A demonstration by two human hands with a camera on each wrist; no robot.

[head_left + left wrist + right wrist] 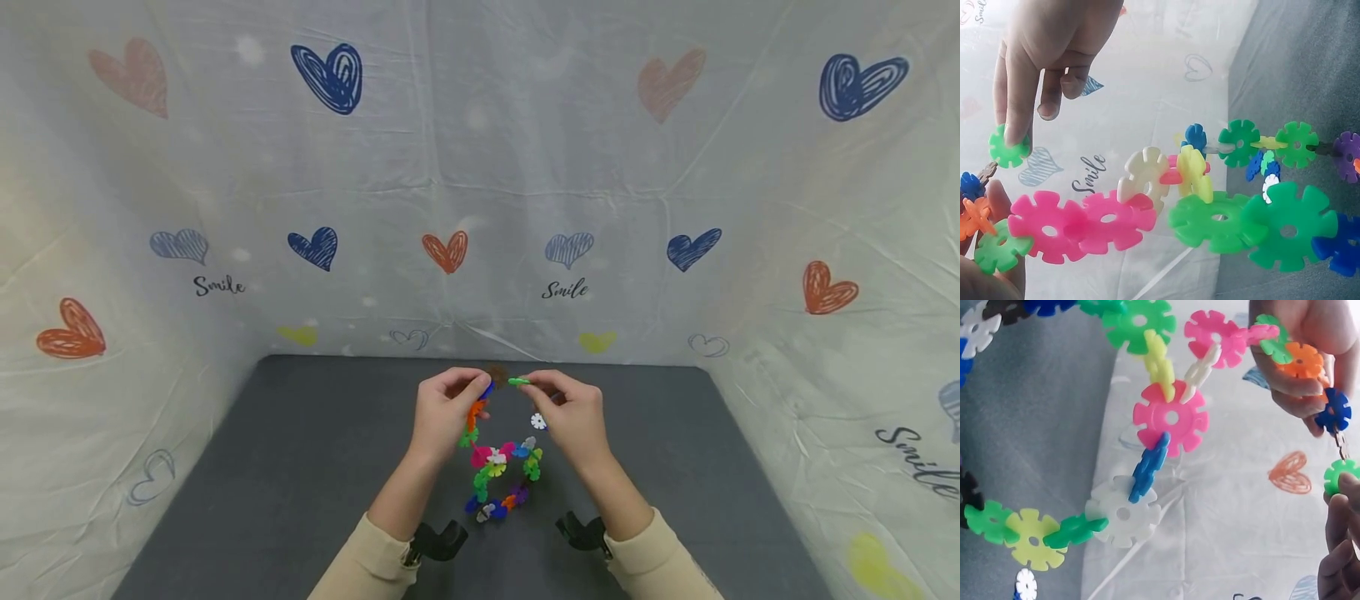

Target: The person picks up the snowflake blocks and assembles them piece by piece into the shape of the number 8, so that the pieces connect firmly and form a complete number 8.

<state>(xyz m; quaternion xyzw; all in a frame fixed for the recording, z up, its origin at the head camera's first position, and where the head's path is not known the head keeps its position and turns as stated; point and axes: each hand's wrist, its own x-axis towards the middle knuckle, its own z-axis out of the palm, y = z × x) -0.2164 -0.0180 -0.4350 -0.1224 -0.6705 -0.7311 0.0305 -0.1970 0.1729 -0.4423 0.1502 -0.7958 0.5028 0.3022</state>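
Observation:
My left hand grips the upper end of a chain of notched plastic snowflake discs, its fingers around the orange discs and the blue disc. A brown disc sticks out beyond the blue one. My right hand pinches a bright green disc by its edge, right beside the brown disc; whether their slots are engaged I cannot tell. Below the hands hangs a closed loop of coloured discs, joined to the chain through pink discs. Green discs and a yellow disc form part of it.
A white disc with blue and green ones shows near my right hand, partly hidden by it. Dark grey cloth covers the table. A pale curtain with hearts stands behind and at both sides. Black straps circle the wrists.

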